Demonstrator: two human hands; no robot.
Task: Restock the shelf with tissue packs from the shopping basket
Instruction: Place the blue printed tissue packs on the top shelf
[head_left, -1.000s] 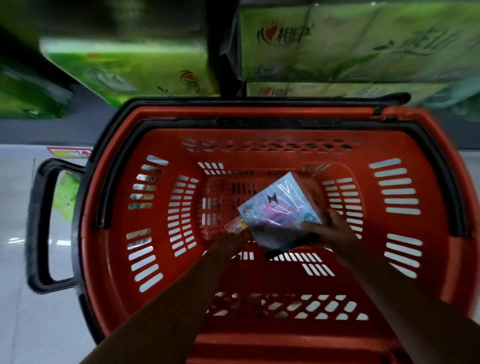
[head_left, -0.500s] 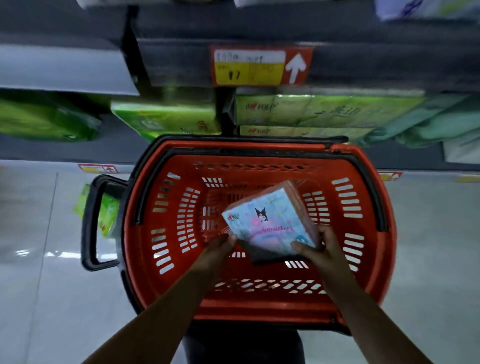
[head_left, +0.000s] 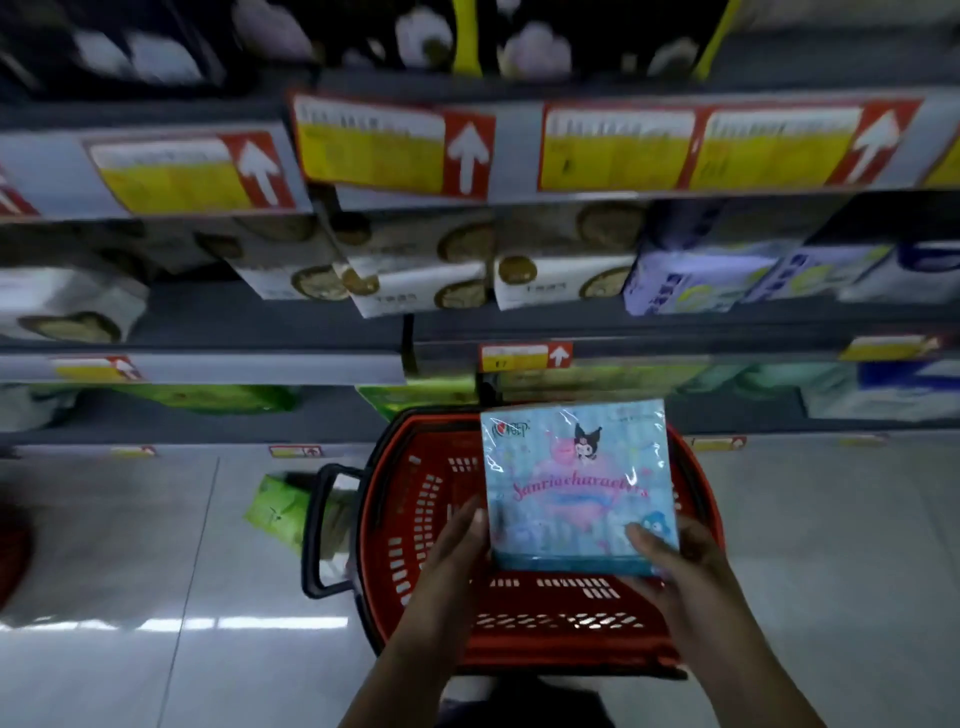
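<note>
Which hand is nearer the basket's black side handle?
Left. The left hand holds the tissue pack at its left edge, toward the black handle; the right hand holds its right corner, farther off.

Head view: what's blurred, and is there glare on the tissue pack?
Head view: the upper price labels are motion-smeared and unreadable; the tissue pack is fairly sharp, with small glare streaks on its wrap; the floor shows a bright reflection; the scene is dim overall.

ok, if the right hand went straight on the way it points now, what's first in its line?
The right hand grips the tissue pack, so that comes first. Beyond it, the line crosses over the basket to the shelf edge near the small price tag. Depth there is unclear.
</note>
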